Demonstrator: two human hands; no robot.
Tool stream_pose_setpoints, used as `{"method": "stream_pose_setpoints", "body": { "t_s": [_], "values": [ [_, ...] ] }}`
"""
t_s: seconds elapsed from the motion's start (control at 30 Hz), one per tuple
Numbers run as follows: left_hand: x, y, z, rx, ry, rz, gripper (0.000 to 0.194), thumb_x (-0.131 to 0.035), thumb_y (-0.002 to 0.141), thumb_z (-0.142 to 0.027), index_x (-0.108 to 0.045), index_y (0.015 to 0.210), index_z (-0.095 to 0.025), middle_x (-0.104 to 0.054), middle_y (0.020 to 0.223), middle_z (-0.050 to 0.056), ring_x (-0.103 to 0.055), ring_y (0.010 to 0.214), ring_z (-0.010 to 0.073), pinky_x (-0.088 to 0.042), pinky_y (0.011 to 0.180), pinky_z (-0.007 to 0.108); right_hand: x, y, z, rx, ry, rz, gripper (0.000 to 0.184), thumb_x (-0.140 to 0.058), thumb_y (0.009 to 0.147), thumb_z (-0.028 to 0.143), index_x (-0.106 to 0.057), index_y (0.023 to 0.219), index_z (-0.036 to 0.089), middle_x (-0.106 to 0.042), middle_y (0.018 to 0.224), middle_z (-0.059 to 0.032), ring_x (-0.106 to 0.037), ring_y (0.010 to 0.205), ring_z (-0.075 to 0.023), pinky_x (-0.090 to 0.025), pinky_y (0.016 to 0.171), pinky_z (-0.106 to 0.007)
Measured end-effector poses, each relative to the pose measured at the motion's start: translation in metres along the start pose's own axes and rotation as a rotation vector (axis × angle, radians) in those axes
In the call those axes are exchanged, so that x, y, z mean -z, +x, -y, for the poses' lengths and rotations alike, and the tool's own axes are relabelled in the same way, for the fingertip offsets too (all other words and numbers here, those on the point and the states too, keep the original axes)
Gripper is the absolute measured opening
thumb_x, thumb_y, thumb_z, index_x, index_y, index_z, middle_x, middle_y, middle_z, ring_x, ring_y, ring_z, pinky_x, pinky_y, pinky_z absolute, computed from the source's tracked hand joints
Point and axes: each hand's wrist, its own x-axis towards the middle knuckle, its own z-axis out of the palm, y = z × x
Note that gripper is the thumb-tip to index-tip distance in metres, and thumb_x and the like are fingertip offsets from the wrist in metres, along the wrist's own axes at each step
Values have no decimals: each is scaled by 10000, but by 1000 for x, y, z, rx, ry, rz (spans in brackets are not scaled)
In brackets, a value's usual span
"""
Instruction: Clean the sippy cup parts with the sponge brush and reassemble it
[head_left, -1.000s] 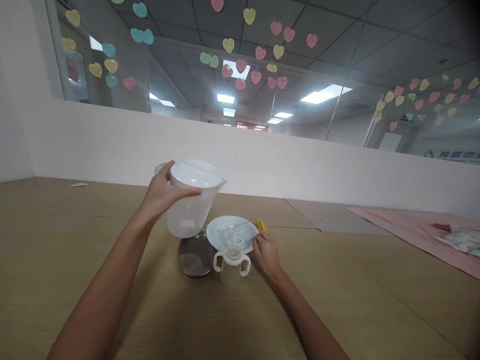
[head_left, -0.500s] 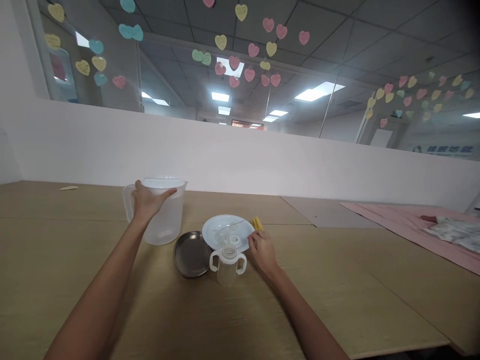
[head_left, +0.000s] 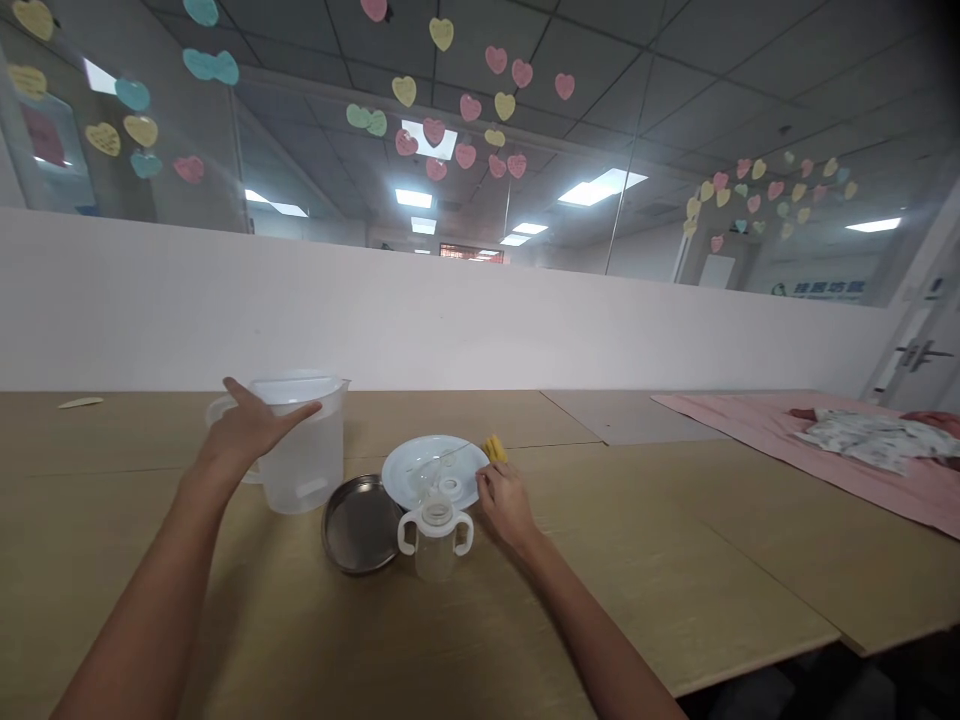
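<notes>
My left hand point(head_left: 251, 425) is beside a translucent plastic pitcher point(head_left: 307, 455), its thumb stretched across the pitcher's front and its fingers spread near the handle. My right hand point(head_left: 508, 500) has its fingers closed at the right rim of a white plate point(head_left: 401, 475). On that plate lie clear and white bottle parts point(head_left: 450, 487), too small to make out fully. In front of it stands a clear baby bottle point(head_left: 435, 550), uncapped, with two white side handles. A yellow object point(head_left: 494, 449) shows just behind my right hand.
A round metal tray point(head_left: 361, 530) sits between pitcher and bottle, touching the plate. Far right, a pink cloth point(head_left: 742, 435) carries a patterned fabric point(head_left: 874, 438). A thin pale piece point(head_left: 80, 403) lies far left. Behind the table point(head_left: 637, 540) rises a white wall point(head_left: 450, 320).
The view has turned to the right, so everything sits further left. My left hand's fingers have lifted and spread away from the pitcher's rim. My right hand stays at the plate.
</notes>
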Motion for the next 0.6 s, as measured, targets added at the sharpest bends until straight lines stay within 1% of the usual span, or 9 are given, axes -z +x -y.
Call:
{"method": "stream_pose_setpoints", "body": {
  "t_s": [0.07, 0.13, 0.2, 0.27, 0.33, 0.37, 0.47, 0.53, 0.6],
  "values": [
    [11, -13, -12, 47, 152, -22, 1322, -470, 520, -793, 186, 1342, 8, -491, 1167, 328, -490, 1007, 497, -424, 654, 472, -1, 1, -1, -3, 17, -30, 236, -394, 851, 206, -624, 883, 161, -621, 849, -78, -544, 847, -192, -394, 786, -316],
    [17, -30, -31, -7, 294, -38, 1246, -483, 551, -762, 56, 1375, 2, -572, 1047, 304, -520, 966, 481, -431, 659, 480, -1, 1, -2, -26, 21, -56, 239, -400, 848, 218, -608, 941, 149, -623, 887, -88, -545, 872, -197, -395, 798, -317],
    [8, -46, -54, -225, 354, -120, 1038, -410, 676, -706, -65, 1391, -39, -602, 1011, 265, -535, 968, 437, -432, 698, 493, 0, 2, -2, -69, 14, -68, 257, -393, 847, 221, -594, 981, 134, -622, 928, -97, -540, 893, -201, -393, 808, -314],
    [-20, -57, -78, -513, 243, -118, 747, -370, 793, -577, -209, 1379, -143, -585, 1122, 172, -521, 1043, 336, -429, 796, 445, 3, 3, -2, -123, 3, -63, 277, -383, 846, 213, -579, 1018, 122, -618, 973, -101, -532, 915, -202, -384, 825, -308],
    [-62, -60, -93, -821, 82, 48, 492, -319, 863, -458, -419, 1276, -211, -535, 1232, 81, -486, 1115, 226, -379, 923, 353, 6, 3, -3, -188, -25, -38, 289, -375, 845, 205, -571, 1038, 117, -616, 986, -104, -527, 929, -203, -371, 837, -301],
    [-84, -59, -97, -904, 68, 138, 441, -316, 872, -424, -493, 1216, -212, -530, 1239, 74, -468, 1135, 217, -348, 959, 348, 7, 4, -3, -233, -52, -20, 290, -374, 845, 205, -570, 1040, 116, -618, 977, -108, -525, 932, -205, -366, 838, -299],
    [-141, -48, -91, -961, 89, 342, 406, -321, 877, -390, -650, 1004, -189, -490, 1282, 104, -357, 1233, 258, -247, 1025, 392, 9, 3, -6, -375, -175, 78, 288, -383, 840, 210, -574, 1034, 117, -612, 954, -128, -522, 940, -220, -359, 818, -301],
    [-163, -41, -79, -910, 84, 462, 403, -322, 874, -420, -664, 955, -222, -467, 1309, 82, -305, 1265, 273, -221, 1025, 432, 8, 2, -7, -434, -256, 166, 282, -400, 828, 209, -575, 1031, 122, -597, 979, -142, -518, 950, -232, -361, 795, -305],
    [-173, -37, -70, -860, 56, 502, 372, -351, 861, -433, -659, 954, -245, -472, 1306, 69, -286, 1275, 281, -199, 1020, 458, 6, 1, -8, -454, -312, 259, 275, -402, 818, 197, -581, 1015, 127, -584, 1007, -150, -518, 950, -241, -366, 769, -309]
  ]
}}
